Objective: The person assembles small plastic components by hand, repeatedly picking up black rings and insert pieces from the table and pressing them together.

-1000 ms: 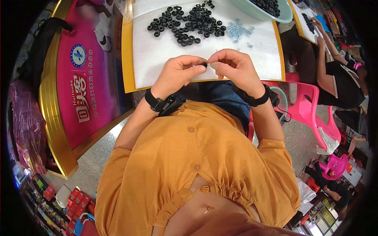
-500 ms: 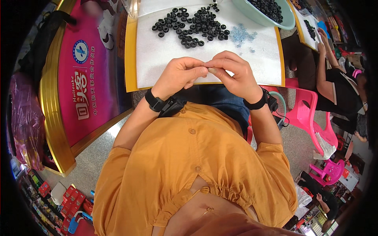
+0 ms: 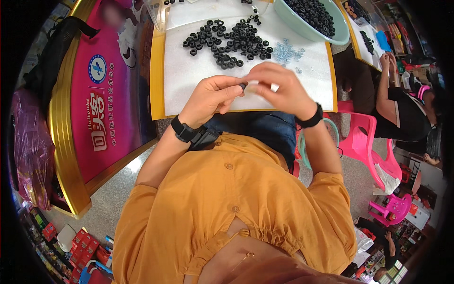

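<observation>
My left hand [image 3: 215,98] pinches a small black ring-like piece [image 3: 243,85] between thumb and forefinger, above the near edge of the white work surface [image 3: 184,102]. Right beside it is my right hand [image 3: 279,87], its fingers curled and smeared by motion; whether they hold or touch anything cannot be made out. Beyond both hands lies a loose heap of black ring-like pieces [image 3: 231,42], many with a hole through the middle. To the right of this heap is a scatter of tiny clear light-blue pieces [image 3: 287,52].
A pale teal bowl [image 3: 347,35] full of black pieces stands at the far right. At the far left is a clear plastic container [image 3: 161,16]. A pink chair [image 3: 364,128] is to the right, near another person's arm [image 3: 388,94]. A pink-fronted counter [image 3: 106,156] stands left.
My right hand has come slightly apart from the left and is blurred. The black piece now shows at the left fingertips. The view has shifted a little, revealing more of the table's far side.
</observation>
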The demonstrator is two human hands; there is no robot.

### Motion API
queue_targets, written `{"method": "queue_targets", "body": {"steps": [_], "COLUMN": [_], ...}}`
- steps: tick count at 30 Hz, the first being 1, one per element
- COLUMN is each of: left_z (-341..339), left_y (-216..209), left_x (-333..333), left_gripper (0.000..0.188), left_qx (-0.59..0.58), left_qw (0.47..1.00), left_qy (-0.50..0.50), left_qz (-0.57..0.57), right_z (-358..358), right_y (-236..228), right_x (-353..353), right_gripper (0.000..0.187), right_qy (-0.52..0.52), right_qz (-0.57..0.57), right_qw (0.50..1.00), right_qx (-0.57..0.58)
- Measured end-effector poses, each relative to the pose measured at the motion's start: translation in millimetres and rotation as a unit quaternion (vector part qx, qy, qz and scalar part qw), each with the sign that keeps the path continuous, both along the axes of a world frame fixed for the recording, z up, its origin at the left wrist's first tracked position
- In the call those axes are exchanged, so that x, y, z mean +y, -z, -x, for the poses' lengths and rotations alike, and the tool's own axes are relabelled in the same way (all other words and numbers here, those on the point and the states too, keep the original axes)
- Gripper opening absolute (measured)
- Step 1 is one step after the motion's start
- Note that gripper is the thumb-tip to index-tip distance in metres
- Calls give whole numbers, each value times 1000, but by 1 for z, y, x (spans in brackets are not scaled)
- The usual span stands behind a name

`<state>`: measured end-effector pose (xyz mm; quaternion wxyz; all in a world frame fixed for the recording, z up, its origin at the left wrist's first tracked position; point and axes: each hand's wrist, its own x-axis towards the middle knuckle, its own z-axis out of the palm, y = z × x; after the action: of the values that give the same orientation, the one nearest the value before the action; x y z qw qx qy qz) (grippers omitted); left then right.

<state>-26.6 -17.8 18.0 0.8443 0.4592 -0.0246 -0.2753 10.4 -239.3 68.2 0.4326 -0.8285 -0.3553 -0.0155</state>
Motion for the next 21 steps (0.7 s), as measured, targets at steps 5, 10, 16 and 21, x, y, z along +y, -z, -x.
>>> {"method": "queue_targets", "body": {"steps": [5, 10, 16, 21], "left_z": [-5, -8, -10, -10], "left_y": [-2, -2, -1, 0], "left_x": [5, 10, 12, 11], "left_gripper": [24, 24, 23, 25], "left_qx": [-33, -46, -58, -83], "left_qw": [997, 995, 992, 988], "left_qy": [-33, -35, -48, -71], "left_qz": [-55, -82, -98, -107], "right_z": [-92, -173, -197, -192], "right_y": [10, 37, 47, 35], "right_x": [-15, -8, -1, -3], "right_gripper": [15, 18, 17, 16], "right_qy": [109, 78, 50, 65], "right_qz": [98, 232, 291, 279], "right_qw": [986, 953, 943, 956], "right_qx": [-80, -177, -152, -70]}}
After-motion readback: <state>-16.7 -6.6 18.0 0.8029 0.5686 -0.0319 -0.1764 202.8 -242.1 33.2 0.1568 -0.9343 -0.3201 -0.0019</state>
